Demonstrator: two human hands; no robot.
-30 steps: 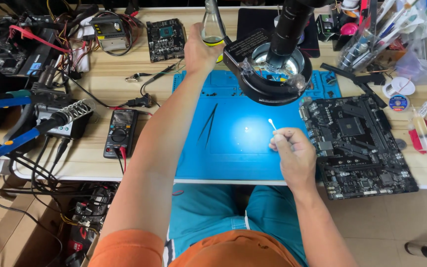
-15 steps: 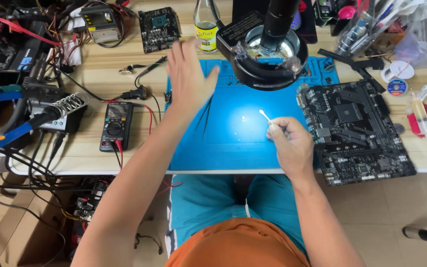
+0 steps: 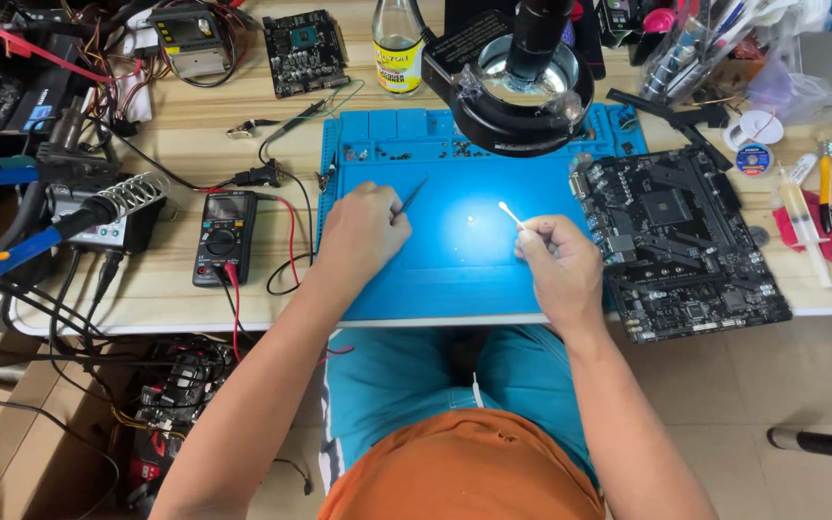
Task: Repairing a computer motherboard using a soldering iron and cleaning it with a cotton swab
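1. My left hand [image 3: 363, 231] closes on tweezers [image 3: 410, 195] on the mat [image 3: 455, 274].
2. Right hand [image 3: 559, 270] pinches a swab [image 3: 509, 213], just left of the motherboard [image 3: 681, 241].
3. Risk: a careless sweep could scatter tiny parts off the mat.

A pale wooden workbench [image 3: 195, 135] stands on a beige tiled floor [image 3: 801, 385].

Dark tweezers [image 3: 410, 198] slanted on blue mat, white-tipped cotton swab [image 3: 510, 214] apparently raised

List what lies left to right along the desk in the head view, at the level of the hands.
Soldering iron → multimeter → left hand with tweezers → cotton swab in right hand → black circuit board → syringe.
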